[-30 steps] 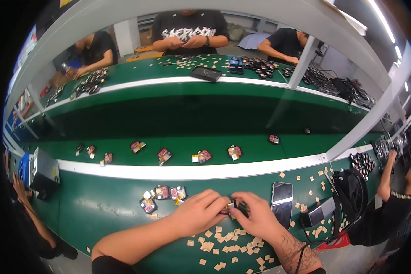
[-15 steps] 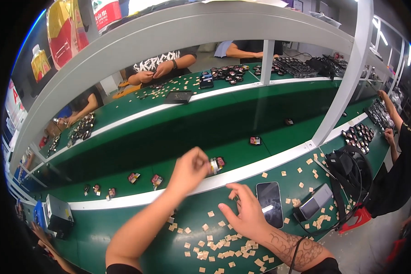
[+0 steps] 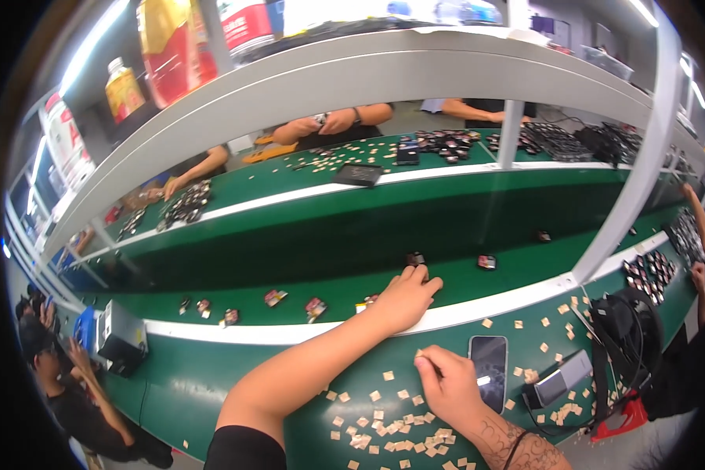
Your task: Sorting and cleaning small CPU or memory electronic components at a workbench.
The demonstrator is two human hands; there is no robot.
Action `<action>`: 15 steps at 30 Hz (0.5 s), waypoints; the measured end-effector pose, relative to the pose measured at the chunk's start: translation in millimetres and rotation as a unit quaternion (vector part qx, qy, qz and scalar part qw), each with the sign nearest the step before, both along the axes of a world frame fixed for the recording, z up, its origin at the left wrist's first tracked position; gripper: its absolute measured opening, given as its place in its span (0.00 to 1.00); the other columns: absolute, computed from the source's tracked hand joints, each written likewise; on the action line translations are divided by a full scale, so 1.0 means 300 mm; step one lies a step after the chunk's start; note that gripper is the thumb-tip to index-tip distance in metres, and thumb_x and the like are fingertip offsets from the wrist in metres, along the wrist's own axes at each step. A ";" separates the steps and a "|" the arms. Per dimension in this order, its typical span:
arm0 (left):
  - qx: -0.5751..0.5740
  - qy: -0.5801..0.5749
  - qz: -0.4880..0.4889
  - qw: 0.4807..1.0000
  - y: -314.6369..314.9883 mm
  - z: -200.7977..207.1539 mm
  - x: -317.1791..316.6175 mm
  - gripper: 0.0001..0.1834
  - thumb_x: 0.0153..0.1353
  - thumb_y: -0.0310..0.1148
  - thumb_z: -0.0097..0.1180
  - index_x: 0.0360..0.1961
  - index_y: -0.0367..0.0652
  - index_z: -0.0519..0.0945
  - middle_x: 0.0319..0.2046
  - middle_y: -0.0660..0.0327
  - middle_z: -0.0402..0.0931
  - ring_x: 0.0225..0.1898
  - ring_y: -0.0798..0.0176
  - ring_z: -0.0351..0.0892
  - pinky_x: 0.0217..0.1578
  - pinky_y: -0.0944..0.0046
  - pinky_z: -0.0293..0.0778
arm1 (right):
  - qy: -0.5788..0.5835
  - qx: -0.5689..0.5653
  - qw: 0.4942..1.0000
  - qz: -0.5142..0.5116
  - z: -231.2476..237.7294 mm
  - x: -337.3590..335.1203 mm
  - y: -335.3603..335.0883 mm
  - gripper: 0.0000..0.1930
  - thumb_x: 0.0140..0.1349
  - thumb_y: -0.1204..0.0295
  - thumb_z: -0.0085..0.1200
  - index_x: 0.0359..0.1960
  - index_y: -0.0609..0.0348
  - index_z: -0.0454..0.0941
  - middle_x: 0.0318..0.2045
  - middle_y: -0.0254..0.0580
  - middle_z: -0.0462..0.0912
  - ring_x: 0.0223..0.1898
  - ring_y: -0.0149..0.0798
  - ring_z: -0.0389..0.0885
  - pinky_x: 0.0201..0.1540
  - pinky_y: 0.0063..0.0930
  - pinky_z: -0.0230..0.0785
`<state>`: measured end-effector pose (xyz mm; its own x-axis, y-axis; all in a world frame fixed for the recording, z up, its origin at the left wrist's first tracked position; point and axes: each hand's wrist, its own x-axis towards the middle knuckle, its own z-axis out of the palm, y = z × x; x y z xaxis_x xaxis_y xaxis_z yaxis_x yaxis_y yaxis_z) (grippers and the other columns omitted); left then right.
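My left hand (image 3: 407,300) reaches over the white rail to the green belt, back of the hand up and fingers bent. A small dark part (image 3: 417,258) is at its fingertips; the thumb is hidden. Beside the wrist, partly covered by the hand, lies another small part (image 3: 366,303) with white and yellow on it. My right hand (image 3: 450,380) is closed over the green bench, thumb and finger pinched on a small tan square (image 3: 419,354). Several loose tan squares (image 3: 399,425) lie scattered beneath my hands. A phone (image 3: 489,368) lies just right of my right hand.
Several small dark parts (image 3: 315,309) are spaced along the belt. To the right are a grey box-shaped device (image 3: 560,377), a black bag (image 3: 627,333) and cables. A grey metal frame (image 3: 392,70) spans overhead, its post (image 3: 627,149) standing at right. Other people work around the benches.
My left hand has moved right and farther over the belt, to a dark part. My right hand has gone from spread fingers to a pinch. The view has shifted left.
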<state>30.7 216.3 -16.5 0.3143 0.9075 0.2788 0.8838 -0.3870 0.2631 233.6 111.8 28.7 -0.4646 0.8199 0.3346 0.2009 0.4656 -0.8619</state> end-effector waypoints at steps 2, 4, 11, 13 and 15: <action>-0.009 0.001 0.006 1.000 -0.007 0.003 -0.026 0.19 0.66 0.33 0.65 0.58 0.45 0.80 0.51 0.49 0.75 0.57 0.44 0.75 0.55 0.43 0.74 | -0.016 -0.025 1.000 0.007 0.004 -0.005 -0.001 0.06 0.74 0.73 0.60 0.39 0.62 0.82 0.28 0.49 0.83 0.25 0.49 0.81 0.30 0.37 0.73; -0.016 -0.001 0.007 1.000 -0.033 0.007 -0.059 0.20 0.65 0.32 0.64 0.58 0.43 0.79 0.51 0.48 0.75 0.57 0.44 0.74 0.54 0.41 0.74 | -0.021 -0.018 1.000 0.004 -0.015 -0.005 0.008 0.06 0.74 0.73 0.60 0.38 0.62 0.82 0.27 0.47 0.82 0.22 0.43 0.77 0.28 0.35 0.70; 0.004 0.077 0.093 0.993 -0.210 0.038 -0.253 0.16 0.64 0.28 0.63 0.54 0.47 0.80 0.51 0.52 0.74 0.57 0.46 0.75 0.56 0.43 0.74 | -0.023 -0.020 0.999 0.027 -0.014 -0.016 0.003 0.06 0.73 0.74 0.61 0.37 0.63 0.83 0.26 0.45 0.81 0.21 0.38 0.75 0.27 0.32 0.68; 0.000 0.080 0.117 0.990 -0.271 0.046 -0.342 0.16 0.64 0.29 0.64 0.54 0.49 0.80 0.51 0.53 0.74 0.57 0.46 0.75 0.57 0.43 0.74 | -0.024 -0.020 0.999 0.042 -0.012 -0.019 -0.005 0.06 0.73 0.74 0.61 0.37 0.63 0.83 0.26 0.45 0.81 0.21 0.37 0.76 0.27 0.32 0.68; 0.003 0.093 0.136 0.986 -0.331 0.055 -0.414 0.17 0.64 0.29 0.64 0.54 0.50 0.81 0.51 0.53 0.74 0.57 0.45 0.75 0.57 0.43 0.74 | -0.023 -0.017 0.998 0.055 -0.015 -0.021 -0.002 0.05 0.72 0.75 0.61 0.37 0.64 0.84 0.26 0.44 0.81 0.21 0.37 0.76 0.27 0.32 0.68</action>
